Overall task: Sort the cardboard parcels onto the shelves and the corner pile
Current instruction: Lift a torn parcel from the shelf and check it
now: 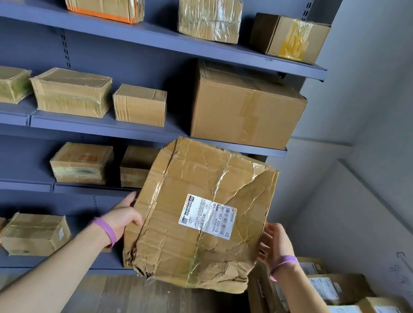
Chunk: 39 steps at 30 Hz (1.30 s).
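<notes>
Left hand (125, 215) grips the left edge of a crumpled parcel (197, 248), thumb curled onto the front face and fingers hidden behind it. Right hand (271, 242) is at the right edge with its fingers straight and spread, palm turned toward the cardboard; they seem to press the side, though contact is hard to judge. Each wrist wears 1 purple wristband (107, 231).

The parcel is held in the air in front of the shelves (163, 40), its lower half covering the bottom shelf's right end. Its broad taped face is turned to the camera. Its long axis runs roughly up and down, with the top leaning slightly right. A white label (207, 216) sits near the middle of that face, turned so its print runs sideways. The lower left corner is torn and crushed.

4 shelf levels show, each carrying smaller taped boxes. 1 big box (244, 108) stands at the right end of the 2nd level, just above the held parcel. Low on the right, against the grey wall (395, 104), a pile (338, 310) of labelled boxes fills the corner. Wood-pattern floor (150, 308) shows below.
</notes>
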Available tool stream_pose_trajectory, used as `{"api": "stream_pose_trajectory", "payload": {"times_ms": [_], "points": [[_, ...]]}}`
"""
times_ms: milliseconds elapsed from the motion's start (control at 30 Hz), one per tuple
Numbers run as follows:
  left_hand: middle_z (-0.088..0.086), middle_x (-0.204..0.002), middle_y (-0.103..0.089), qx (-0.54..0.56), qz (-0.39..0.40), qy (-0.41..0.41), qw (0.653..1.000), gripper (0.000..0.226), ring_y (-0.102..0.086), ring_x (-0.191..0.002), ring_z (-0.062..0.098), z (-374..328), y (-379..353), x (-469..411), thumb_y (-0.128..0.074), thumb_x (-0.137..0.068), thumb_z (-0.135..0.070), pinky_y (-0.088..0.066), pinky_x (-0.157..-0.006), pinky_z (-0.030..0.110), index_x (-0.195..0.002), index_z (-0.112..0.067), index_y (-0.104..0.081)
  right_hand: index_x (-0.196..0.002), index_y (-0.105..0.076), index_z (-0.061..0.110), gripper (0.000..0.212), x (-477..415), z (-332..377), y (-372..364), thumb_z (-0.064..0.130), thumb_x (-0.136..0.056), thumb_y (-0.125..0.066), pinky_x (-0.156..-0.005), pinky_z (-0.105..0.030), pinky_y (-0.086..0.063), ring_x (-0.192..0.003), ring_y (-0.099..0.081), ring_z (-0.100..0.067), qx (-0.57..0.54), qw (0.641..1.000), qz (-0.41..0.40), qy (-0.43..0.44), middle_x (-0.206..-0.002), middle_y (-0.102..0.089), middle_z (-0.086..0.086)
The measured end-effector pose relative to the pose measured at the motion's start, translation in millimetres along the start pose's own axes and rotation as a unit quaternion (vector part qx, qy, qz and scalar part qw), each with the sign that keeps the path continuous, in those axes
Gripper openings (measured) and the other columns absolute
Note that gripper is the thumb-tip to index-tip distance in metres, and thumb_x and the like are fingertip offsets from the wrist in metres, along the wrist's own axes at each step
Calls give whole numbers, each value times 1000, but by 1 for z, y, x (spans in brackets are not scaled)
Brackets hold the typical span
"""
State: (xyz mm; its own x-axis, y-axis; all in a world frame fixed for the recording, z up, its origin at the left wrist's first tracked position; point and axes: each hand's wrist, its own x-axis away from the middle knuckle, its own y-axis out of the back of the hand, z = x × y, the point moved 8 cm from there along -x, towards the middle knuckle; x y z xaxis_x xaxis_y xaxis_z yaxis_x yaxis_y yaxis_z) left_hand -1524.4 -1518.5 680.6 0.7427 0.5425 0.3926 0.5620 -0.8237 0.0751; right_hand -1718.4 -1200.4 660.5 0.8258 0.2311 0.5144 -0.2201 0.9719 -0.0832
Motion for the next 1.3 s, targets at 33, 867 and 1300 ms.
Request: {"api": "stream_pose_trajectory", "payload": {"times_ms": [33,867,1300], "points": [[14,-116,-65,-6,-5,-1,1000,77,-61,-111,32,1,1,1,-39,-74,26,-49,-98,53,-129,-26,-50,-111,-67,11,50,1,-2,1,48,-88,-43,-89,-43,-44,-99,-58,-28,-6,1000,-2,-11,-124,-66,-13],[11,-117,-68,133,-17,31,990,35,-61,-107,23,1,-2,-25,-39,-106,-35,-44,-100,39,-124,-14,-61,-110,-66,5,22,-4,15,-1,8,-101,-46,-74,-36,-53,-84,-60,-22,75,994,-17,82,-93,-65,-8],[8,-79,-70,55,-37,67,996,31,-59,-87,24,7,-49,-75,-39,-99,8,-45,-86,39,-88,-13,-60,-81,-70,15,27,-61,1,37,28,-98,-53,-71,-37,-54,-73,-63,-25,19,1000,-1,17,-84,-67,-11]]}}
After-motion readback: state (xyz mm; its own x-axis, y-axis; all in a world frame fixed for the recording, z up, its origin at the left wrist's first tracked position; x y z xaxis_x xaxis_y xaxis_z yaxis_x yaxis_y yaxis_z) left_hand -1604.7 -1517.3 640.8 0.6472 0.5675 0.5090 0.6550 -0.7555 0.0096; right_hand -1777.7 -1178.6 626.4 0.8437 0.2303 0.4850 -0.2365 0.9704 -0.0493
